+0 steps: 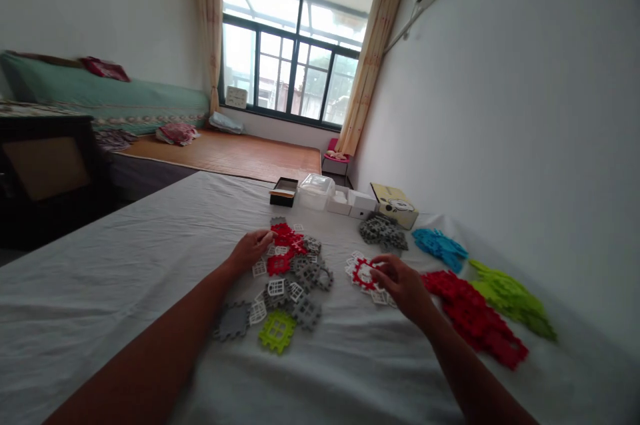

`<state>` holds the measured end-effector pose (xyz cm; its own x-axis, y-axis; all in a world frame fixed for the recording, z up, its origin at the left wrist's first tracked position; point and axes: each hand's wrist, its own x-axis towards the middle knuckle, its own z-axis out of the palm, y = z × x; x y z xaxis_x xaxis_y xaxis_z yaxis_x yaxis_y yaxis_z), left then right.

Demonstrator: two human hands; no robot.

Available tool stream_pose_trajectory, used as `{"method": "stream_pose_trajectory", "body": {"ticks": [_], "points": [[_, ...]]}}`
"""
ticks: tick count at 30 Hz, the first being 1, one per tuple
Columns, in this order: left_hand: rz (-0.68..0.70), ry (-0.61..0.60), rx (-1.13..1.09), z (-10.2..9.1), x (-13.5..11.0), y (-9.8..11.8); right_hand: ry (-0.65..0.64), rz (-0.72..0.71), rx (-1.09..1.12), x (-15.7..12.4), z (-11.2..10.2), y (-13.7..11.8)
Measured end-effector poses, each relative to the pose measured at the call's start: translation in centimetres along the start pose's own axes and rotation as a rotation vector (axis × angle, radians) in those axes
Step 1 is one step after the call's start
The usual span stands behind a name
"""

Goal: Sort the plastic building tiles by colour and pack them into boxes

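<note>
At the left edge of a mixed heap of plastic building tiles, my left hand (251, 248) has its fingers drawn together on a red interlocking tile (286, 236). Another red tile (278, 265) lies just below it, among grey toothed tiles (306, 312) and small white window frames (257, 312). A lime green window tile (277, 332) lies at the heap's near end. My right hand (397, 282) pinches a red toothed frame (361, 274) with an open middle, over a small pile of white window pieces (384, 297).
To the right lie sorted piles: red tiles (475, 315), lime green tiles (515, 298), blue tiles (440, 246) and dark grey tiles (383, 232). Behind stand a black box (284, 192), a clear plastic tub (316, 192), white boxes (361, 205) and a yellow carton (397, 205).
</note>
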<state>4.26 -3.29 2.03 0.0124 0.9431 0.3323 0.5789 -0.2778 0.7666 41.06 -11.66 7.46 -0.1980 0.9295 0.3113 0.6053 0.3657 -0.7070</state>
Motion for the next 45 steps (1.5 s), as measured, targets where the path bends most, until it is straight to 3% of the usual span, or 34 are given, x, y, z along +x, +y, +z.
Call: {"method": "stream_pose_trajectory", "body": {"ticks": [5, 7, 11, 14, 16, 18, 20, 23, 25, 28, 32, 35, 37, 41, 45], "points": [[0.045, -0.038, 0.069, -0.2, 0.0, 0.1, 0.307, 0.210, -0.235, -4.8, -10.8, 7.4], [0.042, -0.045, 0.098, -0.2, 0.0, 0.2, 0.347, 0.277, -0.312, -6.3, -14.0, 10.2], [0.029, -0.047, 0.140, -0.2, 0.1, 0.0, 0.326, 0.331, -0.433, -8.2, -16.9, 14.1], [0.031, -0.044, 0.130, -0.1, 0.2, -0.3, 0.464, 0.337, -0.557, -7.8, -17.0, 14.1], [0.033, -0.040, 0.120, -0.1, 0.2, -0.3, 0.618, 0.301, -0.617, -6.6, -16.0, 12.5], [0.036, -0.029, 0.112, -0.1, 0.1, -0.1, 0.661, 0.206, -0.588, -5.0, -13.8, 9.7], [0.035, -0.014, 0.101, -0.1, -0.3, 0.4, 0.519, 0.068, -0.477, -3.2, -10.2, 6.5], [0.040, -0.007, 0.079, -0.1, -0.7, 0.9, 0.142, -0.152, -0.313, -0.8, -3.0, 1.4], [0.042, 0.006, 0.074, 0.0, -0.8, 0.9, -0.045, -0.283, -0.272, 0.6, 2.0, -1.5], [0.016, 0.014, 0.056, -0.1, -0.8, 0.7, -0.184, -0.408, -0.293, 3.2, 8.1, -4.8], [-0.004, 0.013, 0.034, 0.0, -0.7, 0.5, -0.357, -0.477, -0.415, 7.3, 12.9, -7.2], [0.016, 0.005, 0.044, 0.0, -0.6, 0.6, -0.497, -0.561, -0.510, 9.3, 14.6, -8.1], [0.034, 0.001, 0.047, -0.1, -0.5, 0.8, -0.523, -0.594, -0.542, 9.7, 15.0, -8.7], [0.040, -0.004, -0.001, -0.4, -0.5, 0.9, -0.352, -0.591, -0.512, 8.3, 14.0, -10.0], [-0.032, -0.015, -0.073, -0.4, -0.2, 0.5, -0.194, -0.520, -0.449, 5.0, 10.3, -9.5]]}}
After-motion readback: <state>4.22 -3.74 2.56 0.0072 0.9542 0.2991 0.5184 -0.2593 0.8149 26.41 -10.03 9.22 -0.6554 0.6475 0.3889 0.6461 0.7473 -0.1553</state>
